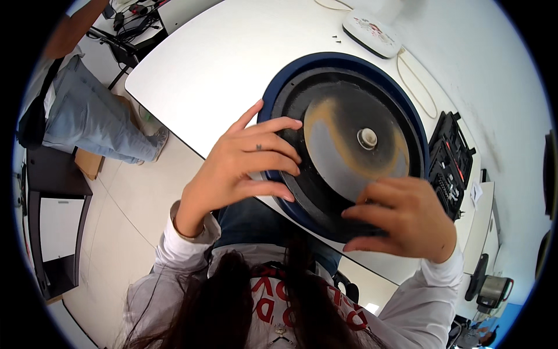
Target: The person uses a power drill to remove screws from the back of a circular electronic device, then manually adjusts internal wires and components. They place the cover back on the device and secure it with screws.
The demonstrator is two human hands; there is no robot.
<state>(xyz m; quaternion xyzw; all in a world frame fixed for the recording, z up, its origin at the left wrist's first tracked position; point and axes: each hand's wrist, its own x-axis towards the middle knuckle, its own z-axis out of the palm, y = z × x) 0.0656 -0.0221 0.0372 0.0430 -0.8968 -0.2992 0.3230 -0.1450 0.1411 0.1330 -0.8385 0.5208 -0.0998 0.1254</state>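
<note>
In front of me on the white table lies a round appliance base with a dark blue rim (422, 125) and a black inner ring. At its middle is a grey metal heating plate (334, 148) with brown stains and a small round metal knob (367, 138). My left hand (238, 166) rests on the left side of the rim and ring, fingers spread, holding nothing. Over the near right part of the ring is my right hand (401, 218), slightly blurred. Its fingers are bent, and the thumb is apart from the index finger. I see nothing between them.
Two small dark screws (336, 39) lie on the white table (203, 70) beyond the base. A white rounded box (372, 34) with a flower print stands at the back. An open black toolbox (450, 163) is at the right. Another person (96, 107) stands at the left.
</note>
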